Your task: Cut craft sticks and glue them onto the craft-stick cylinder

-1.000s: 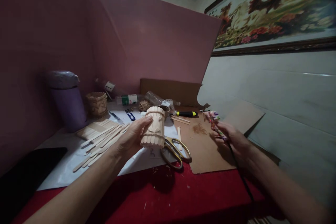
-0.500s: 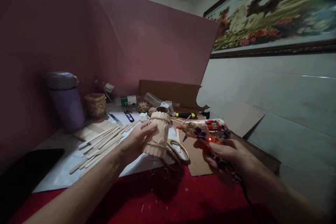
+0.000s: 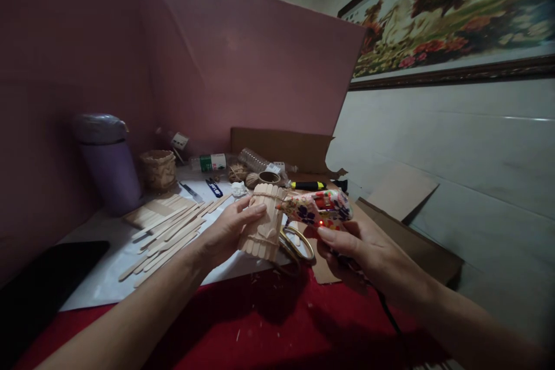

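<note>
My left hand (image 3: 234, 225) is closed around a cup covered in craft sticks (image 3: 265, 231), with twine bands near its top and bottom. It is held tilted above the table. In my right hand (image 3: 353, 248) is a glue gun (image 3: 318, 208) with a flowery pattern and a lit red light. Its nozzle points left and is at the cup's right upper side; whether it touches I cannot tell. Behind the cup lie scissors with gold handles (image 3: 299, 243), partly hidden. Loose craft sticks (image 3: 169, 240) are spread on white paper to the left of my left hand.
A purple lidded tumbler (image 3: 111, 167) and a woven-looking pot (image 3: 158, 170) stand at the back left. Plastic bottles (image 3: 212, 162), twine balls (image 3: 237, 171), a tape roll (image 3: 269, 177) and a yellow-black cutter (image 3: 307, 185) lie behind. Cardboard (image 3: 399, 237) leans at right.
My right hand has brought the glue gun leftward, so its nozzle is now at the cup's side. The cup has shifted slightly and stays in my left hand.
</note>
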`<action>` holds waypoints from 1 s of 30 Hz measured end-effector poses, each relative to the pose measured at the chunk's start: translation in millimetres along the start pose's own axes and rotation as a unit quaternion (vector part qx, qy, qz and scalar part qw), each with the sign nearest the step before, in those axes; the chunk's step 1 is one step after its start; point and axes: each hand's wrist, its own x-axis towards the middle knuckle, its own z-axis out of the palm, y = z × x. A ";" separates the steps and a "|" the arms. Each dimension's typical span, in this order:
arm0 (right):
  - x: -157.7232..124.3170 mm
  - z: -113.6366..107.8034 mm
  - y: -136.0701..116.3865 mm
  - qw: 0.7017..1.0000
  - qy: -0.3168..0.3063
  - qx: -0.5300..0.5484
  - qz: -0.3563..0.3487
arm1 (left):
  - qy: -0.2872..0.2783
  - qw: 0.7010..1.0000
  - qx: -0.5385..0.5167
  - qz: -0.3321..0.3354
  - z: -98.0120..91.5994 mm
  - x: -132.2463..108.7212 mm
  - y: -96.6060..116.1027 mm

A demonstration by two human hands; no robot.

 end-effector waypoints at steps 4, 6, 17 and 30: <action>2.5 0.6 -1.6 1.000 0.012 -0.019 0.006 | 0.006 1.000 -0.001 -0.003 1.4 -1.0 0.9; 3.3 0.0 -1.1 0.999 0.018 -0.025 0.009 | 0.009 1.000 -0.004 -0.004 1.5 -1.2 1.4; 3.8 1.7 -1.4 0.999 -0.002 -0.032 0.004 | 0.004 1.000 -0.002 -0.002 -0.2 -0.4 0.7; 5.3 2.4 -3.3 0.999 0.009 -0.037 0.015 | 0.015 1.000 0.008 -0.004 -1.0 0.4 0.7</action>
